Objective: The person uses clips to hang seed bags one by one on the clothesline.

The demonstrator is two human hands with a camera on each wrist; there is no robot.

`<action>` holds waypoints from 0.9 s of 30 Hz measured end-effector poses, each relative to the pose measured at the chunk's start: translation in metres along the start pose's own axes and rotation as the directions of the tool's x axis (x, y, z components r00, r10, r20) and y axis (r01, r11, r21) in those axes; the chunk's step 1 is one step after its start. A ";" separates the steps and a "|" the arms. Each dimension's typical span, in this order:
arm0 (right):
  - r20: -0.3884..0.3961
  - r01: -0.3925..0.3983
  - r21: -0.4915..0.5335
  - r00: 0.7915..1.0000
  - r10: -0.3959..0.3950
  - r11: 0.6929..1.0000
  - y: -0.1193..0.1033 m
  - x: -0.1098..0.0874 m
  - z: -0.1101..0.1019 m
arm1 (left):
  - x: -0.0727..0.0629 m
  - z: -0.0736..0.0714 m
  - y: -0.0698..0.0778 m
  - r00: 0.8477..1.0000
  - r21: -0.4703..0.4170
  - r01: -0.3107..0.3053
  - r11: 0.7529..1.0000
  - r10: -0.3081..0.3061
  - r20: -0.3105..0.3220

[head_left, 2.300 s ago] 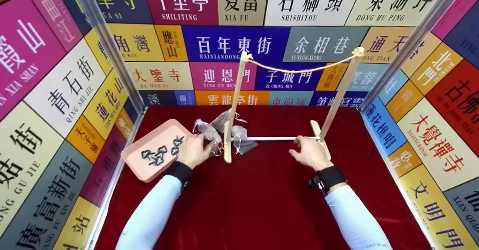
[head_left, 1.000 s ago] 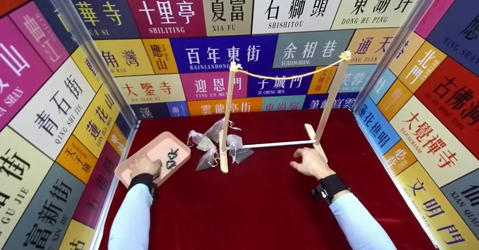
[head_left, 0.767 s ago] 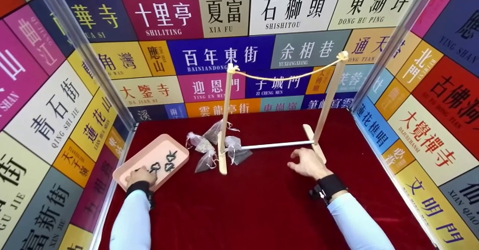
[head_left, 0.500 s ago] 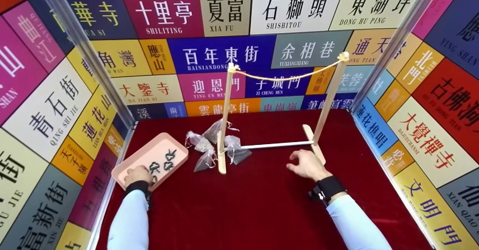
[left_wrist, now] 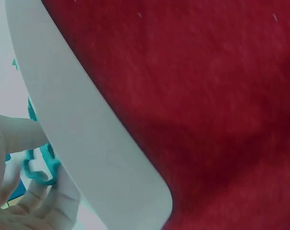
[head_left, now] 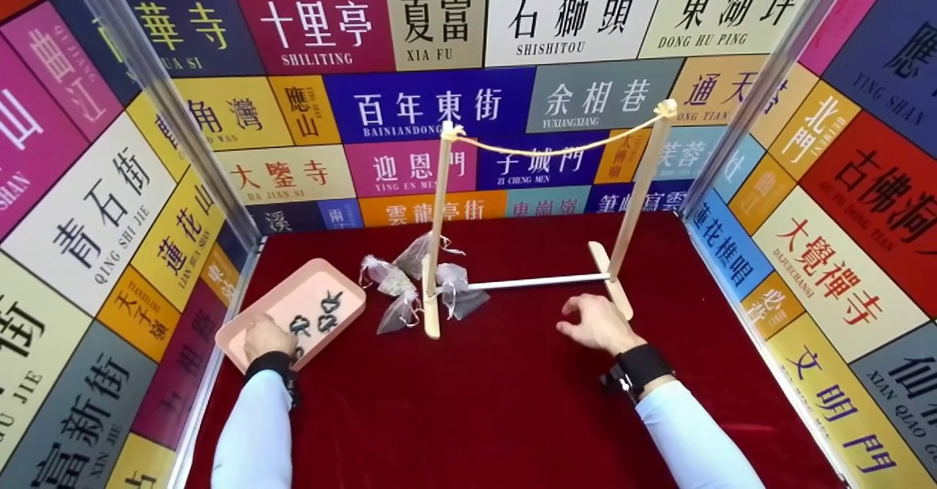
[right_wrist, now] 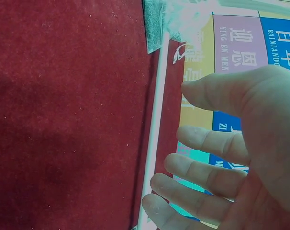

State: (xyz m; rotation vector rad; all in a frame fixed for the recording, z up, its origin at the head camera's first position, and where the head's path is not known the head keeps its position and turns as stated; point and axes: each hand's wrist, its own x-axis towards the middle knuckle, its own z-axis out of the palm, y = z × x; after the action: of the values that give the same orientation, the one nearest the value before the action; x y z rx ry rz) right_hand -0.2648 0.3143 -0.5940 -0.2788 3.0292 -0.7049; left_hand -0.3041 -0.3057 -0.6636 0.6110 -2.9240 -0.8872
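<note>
My left hand is down in the pink tray, at its near left end. In the left wrist view a small looped clip, teal in colour, is between the thumb and curled fingers; the tray's wall hides the fingertips. More dark looped clips lie in the tray toward its far right end. My right hand hovers by the right foot of a wooden frame, holding nothing. Its fingers are loosely bent and spread in the right wrist view, near the white crossbar.
A slack cord joins the tops of the frame's two posts. Several sheer drawstring bags lie around the left post. Red cloth covers the table, and panels with printed signs enclose it at the back and sides.
My left hand has moved left from beside the drawstring bags into the tray, and its fingers have worked among the clips. My right hand has drawn slightly back from the crossbar.
</note>
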 end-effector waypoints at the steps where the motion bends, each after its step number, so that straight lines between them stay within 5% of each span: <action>1: 0.001 -0.002 -0.010 1.000 0.002 1.000 -0.002 0.000 0.000 | -0.001 0.001 0.001 1.000 -0.017 0.000 1.000 0.000 -0.004; 8: 0.021 0.002 -0.019 1.000 -0.002 1.000 -0.003 0.003 0.003 | -0.008 -0.004 0.011 1.000 -0.065 -0.006 0.998 0.005 -0.023; 21: 0.015 0.046 0.002 0.999 -0.046 0.999 -0.022 0.011 -0.007 | -0.009 -0.017 0.072 0.981 -0.114 -0.124 0.986 0.105 -0.163; 24: 0.007 0.072 0.011 0.997 -0.072 0.997 -0.028 0.012 -0.008 | -0.011 -0.014 0.092 0.963 -0.160 -0.211 0.964 0.177 -0.205; 27: 0.000 0.088 0.026 0.996 -0.088 0.996 -0.034 0.012 -0.008 | -0.014 -0.009 0.114 0.918 -0.193 -0.342 0.920 0.283 -0.278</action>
State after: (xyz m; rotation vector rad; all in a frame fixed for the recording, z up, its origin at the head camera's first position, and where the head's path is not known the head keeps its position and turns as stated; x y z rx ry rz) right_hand -0.2712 0.2855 -0.5717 -0.4143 3.0204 -0.7486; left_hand -0.3307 -0.2181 -0.5934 0.2047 -2.5417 -1.0161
